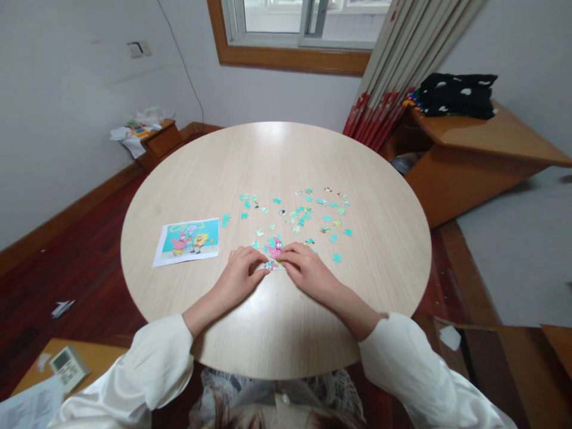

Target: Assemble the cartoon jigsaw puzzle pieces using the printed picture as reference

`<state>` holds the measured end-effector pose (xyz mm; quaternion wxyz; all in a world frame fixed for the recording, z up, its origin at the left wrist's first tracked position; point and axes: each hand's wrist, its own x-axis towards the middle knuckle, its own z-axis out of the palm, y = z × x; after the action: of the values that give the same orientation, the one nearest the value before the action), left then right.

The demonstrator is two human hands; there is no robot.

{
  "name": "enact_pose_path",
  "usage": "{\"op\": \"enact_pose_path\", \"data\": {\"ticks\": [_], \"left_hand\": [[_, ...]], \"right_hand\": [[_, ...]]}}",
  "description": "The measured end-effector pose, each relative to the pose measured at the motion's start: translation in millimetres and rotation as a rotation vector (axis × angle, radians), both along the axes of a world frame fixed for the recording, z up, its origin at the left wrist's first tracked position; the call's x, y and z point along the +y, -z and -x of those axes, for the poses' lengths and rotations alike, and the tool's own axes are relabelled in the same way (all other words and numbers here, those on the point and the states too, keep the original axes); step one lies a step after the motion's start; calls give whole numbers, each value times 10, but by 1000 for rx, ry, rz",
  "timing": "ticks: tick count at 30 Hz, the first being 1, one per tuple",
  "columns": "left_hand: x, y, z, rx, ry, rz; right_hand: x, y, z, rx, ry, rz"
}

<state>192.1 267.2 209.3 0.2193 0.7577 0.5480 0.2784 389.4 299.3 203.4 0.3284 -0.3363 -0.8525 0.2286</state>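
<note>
A small joined patch of jigsaw puzzle, showing a pink cartoon figure, lies flat on the round table. My left hand is curled at its left edge, thumb and fingertips pressing on the pieces there. From the other side my right hand has its fingers bent onto the right edge, covering part of the patch. Which single pieces the fingertips touch is hidden. A loose turquoise puzzle piece lies just beyond my left fingers, and a darker piece is right behind my right hand.
Several loose puzzle pieces are scattered beyond my hands, mostly toward the right. Left of them lies a printed reference picture of cartoon figures. A wooden cabinet with dark cloth on it stands past the table's right edge; a curtain hangs behind.
</note>
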Motion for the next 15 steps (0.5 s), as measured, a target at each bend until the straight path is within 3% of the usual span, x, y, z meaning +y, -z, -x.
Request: {"op": "enact_pose_path", "data": {"ticks": [15], "left_hand": [[2,-5,23,-5,8,2]], "right_hand": [[-10,-33,2,-22,-1,38]]}}
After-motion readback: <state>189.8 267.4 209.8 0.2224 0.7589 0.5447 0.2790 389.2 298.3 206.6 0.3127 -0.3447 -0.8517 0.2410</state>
